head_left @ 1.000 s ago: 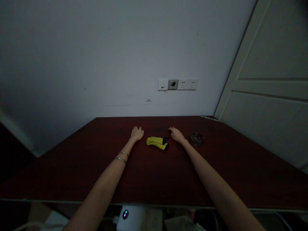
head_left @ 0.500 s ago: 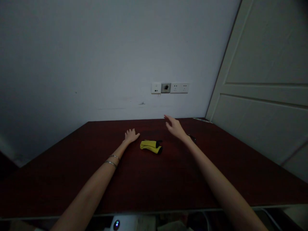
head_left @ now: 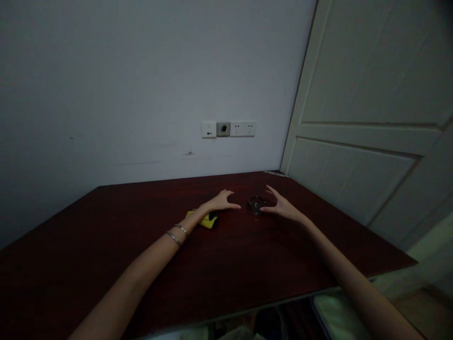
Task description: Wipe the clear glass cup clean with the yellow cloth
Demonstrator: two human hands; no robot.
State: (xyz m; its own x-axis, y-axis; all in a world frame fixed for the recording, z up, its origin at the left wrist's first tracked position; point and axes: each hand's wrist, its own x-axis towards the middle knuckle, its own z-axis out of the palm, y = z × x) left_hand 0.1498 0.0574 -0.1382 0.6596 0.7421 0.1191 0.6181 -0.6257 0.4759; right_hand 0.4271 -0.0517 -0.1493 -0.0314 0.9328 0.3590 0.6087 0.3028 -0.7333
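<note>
What looks like a pair of eyeglasses (head_left: 256, 205), clear with a thin dark frame, lies on the dark red table (head_left: 226, 269). My right hand (head_left: 282, 206) is at its right side, thumb and fingers spread apart in a C shape; the thumb overlaps its edge in view, and I cannot tell whether they touch. To its left, apart from it, my left hand (head_left: 222, 201) is open, thumb and fingers pointing towards it. A folded yellow and black cloth item (head_left: 209, 221) rests under and beside my left forearm, which hides part of it.
Behind the table is a pale wall with a row of sockets and switches (head_left: 228, 129). A white panelled door (head_left: 354, 156) stands along the right side. Various things, partly hidden, lie below the table's front edge.
My view has turned to the right. My left hand has moved right, past the yellow cloth item, and my right hand has come down beside the eyeglasses, which now show more fully.
</note>
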